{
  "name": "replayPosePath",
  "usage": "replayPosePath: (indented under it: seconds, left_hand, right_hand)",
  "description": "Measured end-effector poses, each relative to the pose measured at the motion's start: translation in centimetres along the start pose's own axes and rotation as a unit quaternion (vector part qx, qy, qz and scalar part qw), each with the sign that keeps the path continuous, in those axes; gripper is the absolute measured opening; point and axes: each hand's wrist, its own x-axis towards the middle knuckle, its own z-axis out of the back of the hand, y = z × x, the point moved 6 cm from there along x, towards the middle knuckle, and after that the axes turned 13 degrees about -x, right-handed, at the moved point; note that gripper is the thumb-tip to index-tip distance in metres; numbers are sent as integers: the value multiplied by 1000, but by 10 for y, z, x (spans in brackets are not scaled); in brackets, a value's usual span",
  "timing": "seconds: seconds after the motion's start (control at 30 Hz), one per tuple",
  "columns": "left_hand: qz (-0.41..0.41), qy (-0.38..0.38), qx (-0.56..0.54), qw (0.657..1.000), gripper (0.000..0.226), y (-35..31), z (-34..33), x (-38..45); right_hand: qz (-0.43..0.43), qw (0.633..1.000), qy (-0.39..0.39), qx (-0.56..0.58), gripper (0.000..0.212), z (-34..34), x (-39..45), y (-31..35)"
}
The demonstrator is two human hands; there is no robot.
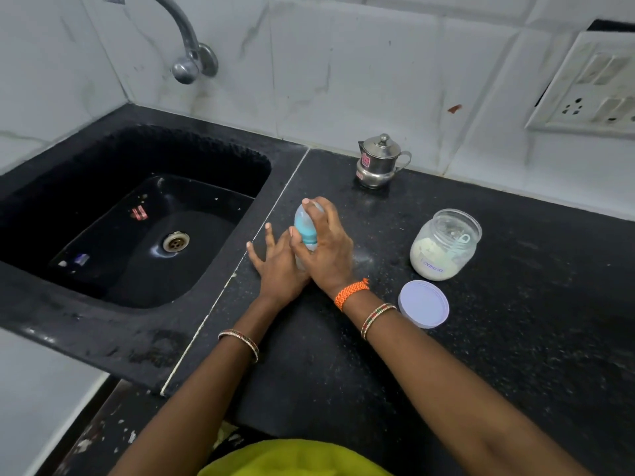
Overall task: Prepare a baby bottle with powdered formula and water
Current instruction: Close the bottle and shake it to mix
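Two hands met around a translucent, blue-capped baby bottle (pixel 307 231) on the speckled black bench (pixel 515 338): right hand (pixel 326 249) fingers (pixel 311 209) curled over its cap, left hand (pixel 278 266) fingers splayed straight, palm against its side. At three o'clock stood an open glass jar (pixel 445 245) of pale powder, label unreadable; its round white lid (pixel 423 304) lay at five o'clock.

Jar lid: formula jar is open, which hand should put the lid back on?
Right, probably. The white lid and open formula jar both lie just beside the right hand; the left hand is on the bottle's sink side and would cross over.
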Motion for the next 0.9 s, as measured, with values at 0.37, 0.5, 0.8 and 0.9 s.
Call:
replayPosePath:
  seconds: [0.37, 0.5, 0.8, 0.9]
  left_hand:
    - [-123, 68, -314, 939, 42, -67, 36, 20]
    - [-79, -39, -426, 901, 19, -79, 59, 45]
    - [-98, 5, -375, 922, 44, -118, 48, 56]
    - [10, 103, -473, 875, 36, -126, 40, 46]
  right_hand:
    - [-324, 846, -70, 416, 68, 99, 49, -69]
    - [-300, 761, -146, 557, 64, 157, 64, -47]
    - [-174, 870, -74, 455, 82, 186, 83, -30]
    - [-224, 817, -243, 473, 77, 181, 69, -40]
